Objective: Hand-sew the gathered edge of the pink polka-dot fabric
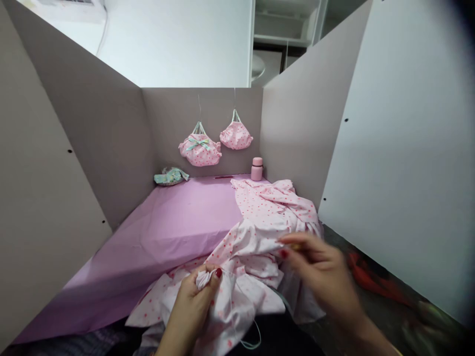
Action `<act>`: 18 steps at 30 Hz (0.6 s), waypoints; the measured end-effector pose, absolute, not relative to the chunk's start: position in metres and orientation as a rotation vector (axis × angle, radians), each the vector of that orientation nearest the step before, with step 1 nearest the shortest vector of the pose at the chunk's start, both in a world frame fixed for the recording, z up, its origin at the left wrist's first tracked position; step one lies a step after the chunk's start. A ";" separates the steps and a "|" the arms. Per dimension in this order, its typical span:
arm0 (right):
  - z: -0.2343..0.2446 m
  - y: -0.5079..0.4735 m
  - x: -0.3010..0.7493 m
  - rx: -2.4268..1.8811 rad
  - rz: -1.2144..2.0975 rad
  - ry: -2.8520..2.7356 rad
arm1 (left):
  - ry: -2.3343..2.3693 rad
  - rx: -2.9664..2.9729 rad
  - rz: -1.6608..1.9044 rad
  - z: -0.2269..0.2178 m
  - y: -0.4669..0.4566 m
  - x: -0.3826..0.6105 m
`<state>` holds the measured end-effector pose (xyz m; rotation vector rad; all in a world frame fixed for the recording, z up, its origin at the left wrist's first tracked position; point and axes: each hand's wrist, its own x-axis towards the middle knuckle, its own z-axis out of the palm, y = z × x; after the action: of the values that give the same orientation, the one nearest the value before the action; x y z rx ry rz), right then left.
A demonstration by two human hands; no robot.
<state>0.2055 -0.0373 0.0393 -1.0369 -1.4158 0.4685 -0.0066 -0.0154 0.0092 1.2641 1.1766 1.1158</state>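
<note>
My left hand [193, 304] is shut on a gathered bunch of white cloth with pink dots [245, 267], which spreads in loose folds over my lap and the lilac sheet [159, 237]. My right hand [319, 267], slightly blurred, hovers by the cloth's upper fold. Its thumb and fingers pinch a small yellow object [295, 246] that is too small to identify. A thin pale green cord [253, 337] trails from the cloth below my hands.
Pale partition boards [104, 138] surround the lilac sheet on three sides. Two pink dotted cloth bags [199, 151] hang on the back board. A pink bottle [257, 169] and a green patterned bundle [170, 176] stand at the back. Something red [371, 277] lies low at right.
</note>
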 end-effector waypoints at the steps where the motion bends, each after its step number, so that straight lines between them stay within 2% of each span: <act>1: 0.034 -0.027 0.195 -1.067 0.534 -1.558 | 1.179 1.254 1.119 0.009 -0.015 -0.007; 4: 0.020 -0.013 0.169 -1.083 0.637 -1.864 | 1.137 1.265 1.115 0.008 -0.014 -0.008; 9: 0.008 -0.015 0.154 -1.001 0.607 -1.940 | 1.074 1.302 1.107 0.006 -0.015 -0.009; 18: 0.030 -0.019 0.194 -0.787 0.864 -1.217 | 1.103 1.276 1.101 0.002 -0.012 -0.013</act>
<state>0.1938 -0.0187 0.0305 -0.7872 -1.2170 0.8643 -0.0126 -0.0125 0.0019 1.2760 1.1028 1.1013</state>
